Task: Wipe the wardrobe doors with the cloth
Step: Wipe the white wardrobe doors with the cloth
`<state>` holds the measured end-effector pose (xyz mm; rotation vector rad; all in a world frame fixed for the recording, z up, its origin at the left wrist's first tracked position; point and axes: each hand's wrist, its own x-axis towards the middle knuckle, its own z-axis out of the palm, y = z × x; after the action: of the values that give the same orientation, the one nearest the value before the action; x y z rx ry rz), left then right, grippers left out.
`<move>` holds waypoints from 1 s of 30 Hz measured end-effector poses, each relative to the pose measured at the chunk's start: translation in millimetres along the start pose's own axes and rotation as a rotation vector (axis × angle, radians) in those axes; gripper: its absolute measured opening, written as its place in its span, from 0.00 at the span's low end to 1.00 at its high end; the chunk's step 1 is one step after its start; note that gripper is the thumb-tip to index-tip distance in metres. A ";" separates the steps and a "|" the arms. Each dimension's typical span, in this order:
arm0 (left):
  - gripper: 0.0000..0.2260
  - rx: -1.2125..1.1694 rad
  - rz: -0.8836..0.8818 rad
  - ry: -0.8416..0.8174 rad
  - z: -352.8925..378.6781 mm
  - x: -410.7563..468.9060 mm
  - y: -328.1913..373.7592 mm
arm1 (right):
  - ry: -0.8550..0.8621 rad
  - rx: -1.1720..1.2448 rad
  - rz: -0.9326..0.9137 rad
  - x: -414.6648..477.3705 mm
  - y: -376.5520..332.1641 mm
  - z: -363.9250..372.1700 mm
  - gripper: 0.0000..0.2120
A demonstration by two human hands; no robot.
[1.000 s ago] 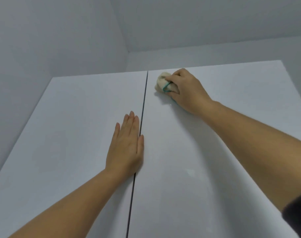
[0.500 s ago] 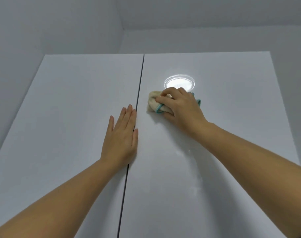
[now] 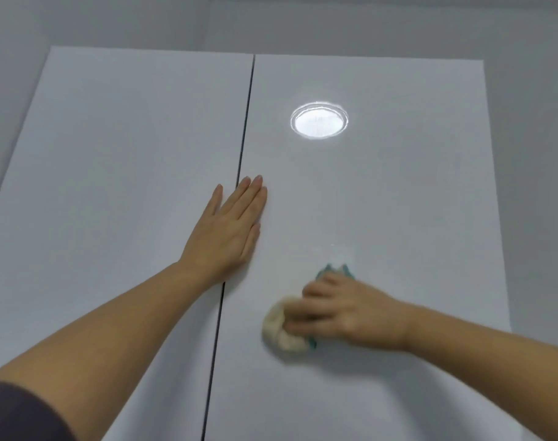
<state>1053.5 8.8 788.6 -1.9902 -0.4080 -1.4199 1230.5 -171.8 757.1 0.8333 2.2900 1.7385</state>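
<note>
Head view: cloth point(image 3: 280, 332) bunched under the gripping right hand point(image 3: 344, 313); left hand point(image 3: 230, 230) flat on doors point(image 3: 112, 186).

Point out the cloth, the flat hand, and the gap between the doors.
cloth point(image 3: 280, 332), head view, cream bunched part at its left end
left hand point(image 3: 226, 237), head view, back of the hand
gap between the doors point(image 3: 244, 135), head view, upper stretch of the dark line

Left hand point(image 3: 226, 230) flat — right hand point(image 3: 344, 313) curled, gripping.
</note>
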 end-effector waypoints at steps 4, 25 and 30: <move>0.26 -0.031 -0.009 0.032 3.2 25.0 21.5 | 0.237 -0.216 0.356 -11.2 95.9 -26.6 0.13; 0.26 -0.158 -0.082 0.042 7.0 57.0 115.0 | 0.146 0.014 0.441 -132.8 -27.6 -17.0 0.12; 0.28 -0.084 0.030 0.005 18.1 30.7 120.8 | 0.136 -0.132 0.611 -136.5 38.1 -44.4 0.12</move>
<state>1148.9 -72.2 774.0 -2.0511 -0.3190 -1.4442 1338.0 -272.1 778.0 1.5487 2.0969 2.2076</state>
